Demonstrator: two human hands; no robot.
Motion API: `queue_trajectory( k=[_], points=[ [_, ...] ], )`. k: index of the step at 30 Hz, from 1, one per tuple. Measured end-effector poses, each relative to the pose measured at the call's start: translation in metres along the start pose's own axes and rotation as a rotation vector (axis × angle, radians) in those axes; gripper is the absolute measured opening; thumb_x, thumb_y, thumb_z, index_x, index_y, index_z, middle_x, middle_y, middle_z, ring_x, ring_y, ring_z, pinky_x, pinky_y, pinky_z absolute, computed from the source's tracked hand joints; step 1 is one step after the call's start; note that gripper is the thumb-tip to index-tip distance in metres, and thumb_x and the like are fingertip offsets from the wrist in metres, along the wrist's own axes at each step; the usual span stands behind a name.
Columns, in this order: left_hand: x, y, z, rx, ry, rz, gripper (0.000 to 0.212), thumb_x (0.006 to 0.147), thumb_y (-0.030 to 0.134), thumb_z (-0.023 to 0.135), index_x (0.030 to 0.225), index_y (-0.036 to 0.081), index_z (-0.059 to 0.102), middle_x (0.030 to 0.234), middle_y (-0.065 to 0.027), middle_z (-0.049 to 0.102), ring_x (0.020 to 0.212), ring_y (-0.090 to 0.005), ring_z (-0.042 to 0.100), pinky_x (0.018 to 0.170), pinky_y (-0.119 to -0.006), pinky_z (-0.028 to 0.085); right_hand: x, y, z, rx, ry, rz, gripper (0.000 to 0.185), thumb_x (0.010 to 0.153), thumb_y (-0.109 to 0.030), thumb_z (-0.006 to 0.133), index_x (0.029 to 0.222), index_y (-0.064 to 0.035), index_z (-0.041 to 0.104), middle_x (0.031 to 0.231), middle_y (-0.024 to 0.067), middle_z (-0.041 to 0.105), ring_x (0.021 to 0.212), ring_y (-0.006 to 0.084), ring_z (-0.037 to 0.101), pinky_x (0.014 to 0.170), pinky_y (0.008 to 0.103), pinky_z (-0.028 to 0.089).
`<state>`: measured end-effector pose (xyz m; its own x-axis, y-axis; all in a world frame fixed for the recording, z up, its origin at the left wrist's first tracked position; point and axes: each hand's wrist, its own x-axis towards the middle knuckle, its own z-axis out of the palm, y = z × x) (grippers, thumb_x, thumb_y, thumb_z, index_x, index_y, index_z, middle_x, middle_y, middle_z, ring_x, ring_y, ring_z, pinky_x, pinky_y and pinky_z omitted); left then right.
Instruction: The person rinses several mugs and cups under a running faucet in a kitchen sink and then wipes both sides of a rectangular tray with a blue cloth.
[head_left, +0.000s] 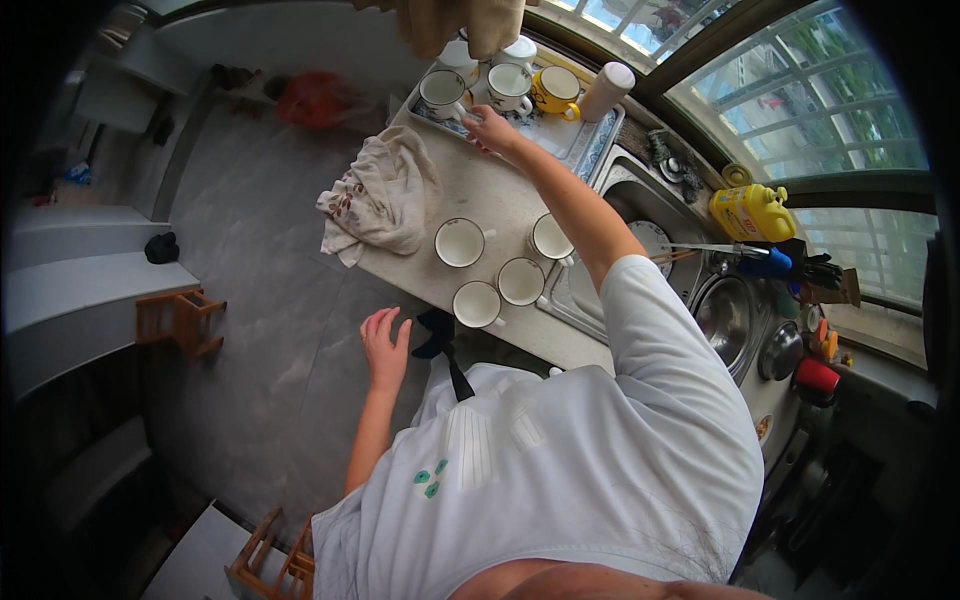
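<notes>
My right hand (491, 130) reaches to the front edge of a patterned tray (597, 150), its fingers close by the handle of a white mug (442, 88); whether they touch it I cannot tell. Beside that mug on the tray stand another white mug (510, 79), a yellow mug (556, 84) and a capped bottle (608, 90). Several white mugs with dark rims, one of them (460, 243) near the cloth, stand on the countertop nearer to me. A crumpled cloth (390, 191) lies at the counter's left edge. My left hand (386, 341) hangs empty over the floor, fingers apart.
Right of the mugs is a steel sink (626, 180) with a plate (649, 238) and chopsticks. A yellow jug (750, 213) stands by the window. Farther right are a metal bowl (781, 351) and a red cup (817, 375). A wooden stool (187, 322) is at left.
</notes>
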<state>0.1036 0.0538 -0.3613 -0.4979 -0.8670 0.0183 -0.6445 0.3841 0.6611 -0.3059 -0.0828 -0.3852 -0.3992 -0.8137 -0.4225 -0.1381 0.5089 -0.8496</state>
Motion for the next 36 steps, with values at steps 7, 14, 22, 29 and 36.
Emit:
queue_trajectory(
  k=[7, 14, 22, 29, 36],
  points=[
    [-0.017, -0.015, -0.009, 0.033, 0.008, -0.071, 0.028, 0.082, 0.022, 0.065, 0.105, 0.005, 0.063, 0.109, -0.0118, 0.056, 0.107, -0.0308, 0.046, 0.093, -0.040, 0.038, 0.046, 0.019, 0.012, 0.371, -0.194, 0.019, 0.034, 0.095, -0.041, 0.045, 0.096, -0.0078, 0.052, 0.072, 0.0030, 0.053, 0.055, 0.0103, 0.046, 0.046, 0.0259, 0.039],
    [-0.025, -0.022, -0.009, 0.060, 0.001, -0.088, 0.026, 0.082, 0.022, 0.065, 0.102, 0.006, 0.064, 0.108, -0.0107, 0.056, 0.107, -0.0302, 0.046, 0.093, -0.040, 0.038, 0.028, 0.030, 0.014, 0.361, -0.127, -0.124, 0.033, 0.096, -0.038, 0.043, 0.087, -0.0080, 0.053, 0.069, -0.0025, 0.048, 0.060, 0.0077, 0.043, 0.053, 0.0234, 0.037],
    [-0.014, -0.011, -0.002, 0.051, -0.048, -0.027, 0.024, 0.082, 0.022, 0.066, 0.100, 0.007, 0.065, 0.106, -0.0097, 0.057, 0.106, -0.0291, 0.046, 0.092, -0.039, 0.038, -0.087, 0.019, -0.050, 0.267, -0.180, -0.210, 0.031, 0.097, -0.035, 0.042, 0.082, -0.0093, 0.050, 0.069, -0.0041, 0.045, 0.063, 0.0070, 0.039, 0.057, 0.0226, 0.035],
    [-0.007, -0.004, 0.012, 0.069, -0.138, -0.003, 0.022, 0.084, 0.023, 0.064, 0.099, 0.007, 0.067, 0.106, -0.0094, 0.058, 0.106, -0.0271, 0.047, 0.093, -0.037, 0.038, -0.203, 0.059, -0.102, 0.232, 0.028, -0.102, 0.029, 0.098, -0.034, 0.041, 0.080, -0.0118, 0.048, 0.070, -0.0060, 0.043, 0.063, 0.0047, 0.036, 0.057, 0.0207, 0.032],
    [-0.007, 0.000, 0.024, 0.081, -0.186, 0.069, 0.021, 0.084, 0.023, 0.063, 0.098, 0.008, 0.067, 0.104, -0.0099, 0.059, 0.105, -0.0275, 0.048, 0.092, -0.037, 0.039, -0.275, 0.140, -0.145, 0.191, 0.362, -0.052, 0.032, 0.095, -0.033, 0.045, 0.080, -0.0058, 0.052, 0.069, -0.0019, 0.047, 0.062, 0.0080, 0.041, 0.059, 0.0231, 0.036]
  ],
)
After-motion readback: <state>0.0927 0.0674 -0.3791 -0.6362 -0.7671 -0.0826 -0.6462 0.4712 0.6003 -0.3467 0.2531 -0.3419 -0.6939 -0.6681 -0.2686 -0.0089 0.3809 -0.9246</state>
